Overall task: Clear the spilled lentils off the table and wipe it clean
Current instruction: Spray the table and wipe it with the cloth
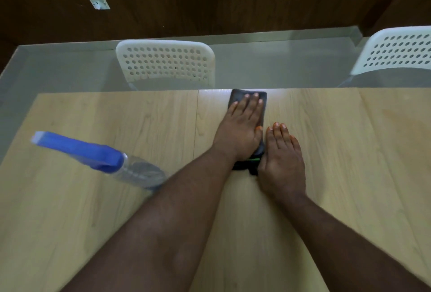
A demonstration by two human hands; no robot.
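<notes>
The dark folded wiping cloth (249,105) is pressed at the far edge of the light wooden table (349,152) under the left hand (240,128), fingers straight and together. The right hand (283,161) lies flat beside it, fingers together. No lentils are seen. Even pressure and overlapping strokes are best kept.

Left hand (240,128) flat on dark cloth (261,98)

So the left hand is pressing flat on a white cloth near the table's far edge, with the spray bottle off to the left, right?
Not quite: the cloth is dark grey, not white, as the head view shows. The left hand does press flat on it near the table's far edge, and the spray bottle is off to the left.
</notes>
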